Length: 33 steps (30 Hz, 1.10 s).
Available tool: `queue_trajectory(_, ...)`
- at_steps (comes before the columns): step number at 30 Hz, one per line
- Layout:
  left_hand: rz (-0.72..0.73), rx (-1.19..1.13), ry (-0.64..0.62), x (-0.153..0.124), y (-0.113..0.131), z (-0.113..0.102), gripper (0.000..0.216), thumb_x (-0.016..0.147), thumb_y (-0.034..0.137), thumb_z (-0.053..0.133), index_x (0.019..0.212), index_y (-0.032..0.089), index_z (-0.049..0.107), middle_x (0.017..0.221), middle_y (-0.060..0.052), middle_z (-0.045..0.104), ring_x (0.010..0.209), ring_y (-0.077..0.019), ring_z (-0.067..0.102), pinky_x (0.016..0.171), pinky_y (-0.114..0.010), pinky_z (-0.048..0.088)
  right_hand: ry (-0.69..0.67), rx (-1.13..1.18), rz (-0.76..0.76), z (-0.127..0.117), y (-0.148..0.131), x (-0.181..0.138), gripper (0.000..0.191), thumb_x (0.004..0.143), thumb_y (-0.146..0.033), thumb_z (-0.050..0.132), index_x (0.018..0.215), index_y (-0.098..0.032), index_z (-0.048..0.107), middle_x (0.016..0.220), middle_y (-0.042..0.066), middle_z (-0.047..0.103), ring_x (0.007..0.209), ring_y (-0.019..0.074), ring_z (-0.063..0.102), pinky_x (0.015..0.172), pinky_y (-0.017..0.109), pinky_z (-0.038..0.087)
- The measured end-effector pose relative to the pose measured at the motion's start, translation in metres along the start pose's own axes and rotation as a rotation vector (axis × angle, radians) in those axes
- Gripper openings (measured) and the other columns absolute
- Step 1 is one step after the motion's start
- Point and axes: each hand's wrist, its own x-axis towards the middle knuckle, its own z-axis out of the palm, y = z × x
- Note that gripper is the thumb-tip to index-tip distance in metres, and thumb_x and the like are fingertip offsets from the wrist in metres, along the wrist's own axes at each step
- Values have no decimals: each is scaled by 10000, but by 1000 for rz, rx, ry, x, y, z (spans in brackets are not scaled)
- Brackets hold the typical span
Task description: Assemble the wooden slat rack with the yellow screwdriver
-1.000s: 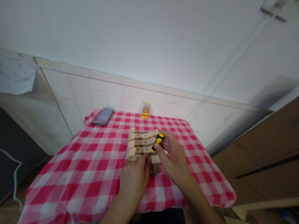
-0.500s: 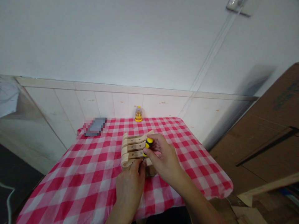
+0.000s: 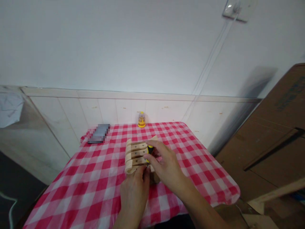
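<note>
A small slatted wooden piece [image 3: 134, 154] lies on the checked cloth, with rounded ends on its left side and dark screw heads along its slats. My right hand [image 3: 165, 160] grips a short yellow and black screwdriver [image 3: 150, 149], held upright over the nearest slat. Beside the screwdriver's lower end, my left hand [image 3: 134, 187] rests at the near edge of the wood with thumb and forefinger pinched together. Whatever sits between those fingertips is too small and covered to make out. Both hands hide the front right part of the wooden piece.
A red and white checked cloth [image 3: 95, 171] covers the table. At its back edge stands a yellow-based clear bottle-shaped container [image 3: 141, 120] against the wall. A dark flat device [image 3: 99, 133], partly pixelated, lies back left. Large cardboard [image 3: 267, 143] leans at the right.
The screwdriver has turned a little in my right hand, whose fingers have shifted round its handle. My left hand keeps its pinch. The whole view has shifted slightly.
</note>
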Motion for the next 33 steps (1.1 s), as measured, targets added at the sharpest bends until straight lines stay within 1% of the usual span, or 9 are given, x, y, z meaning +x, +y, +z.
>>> queue_trajectory(5,-7,-14,-22,0,-1,0,244,1029,296,536,1119,234,754,985,-68,830,875,-280,790,618,-308,450,5,-6,-33,-1,-6,-6,386,965,-149,586,1326,-284,592,1196,51,725,1034,208,707,892,367,589)
queue_trajectory(9,-2,-57,-25,0,2,-5,240,1029,265,542,1125,225,758,990,-64,832,896,-260,788,669,-305,481,14,-10,-26,-1,-10,-12,406,964,-127,535,1334,-286,582,1215,53,722,1075,212,708,905,380,602)
queue_trajectory(11,5,-62,-19,0,3,-6,248,1034,264,533,1126,229,761,993,-61,833,888,-254,788,671,-304,484,25,-4,-6,0,-8,-14,408,957,-129,544,1331,-287,589,1218,55,725,1074,217,714,907,389,608)
queue_trajectory(16,-4,-12,-4,-1,2,-4,273,1046,295,505,1112,238,764,991,-67,833,884,-276,789,643,-314,472,45,64,50,2,0,-12,394,940,-134,588,1303,-284,613,1166,48,732,1041,213,728,919,394,612)
queue_trajectory(22,16,11,17,1,-1,1,270,1040,317,509,1122,245,756,995,-72,834,863,-260,788,611,-288,448,29,84,111,1,-2,-7,345,921,-163,639,1248,-272,634,1133,47,734,1041,222,725,884,380,614)
queue_trajectory(25,33,13,25,1,-3,3,271,1039,310,500,1103,245,755,976,-66,834,847,-257,788,601,-286,439,40,95,137,0,-2,-4,318,909,-174,666,1212,-269,638,1065,35,739,976,212,730,848,362,609)
queue_trajectory(29,26,43,16,0,-2,3,272,1039,299,493,1090,233,752,917,-74,830,824,-257,788,581,-280,417,68,90,146,0,1,0,253,874,-164,713,1103,-256,654,950,8,724,842,188,717,768,325,595)
queue_trajectory(31,16,44,8,0,-1,1,274,1044,296,489,1074,229,752,911,-72,829,816,-253,788,576,-279,409,71,84,131,1,2,2,283,856,-148,735,1102,-260,655,947,1,719,825,182,708,760,317,588)
queue_trajectory(33,12,34,2,-1,1,-1,268,1046,291,491,1073,230,750,934,-68,829,830,-253,789,584,-282,411,64,69,92,3,2,2,360,850,-134,747,1167,-274,652,1022,12,725,870,187,706,793,326,584)
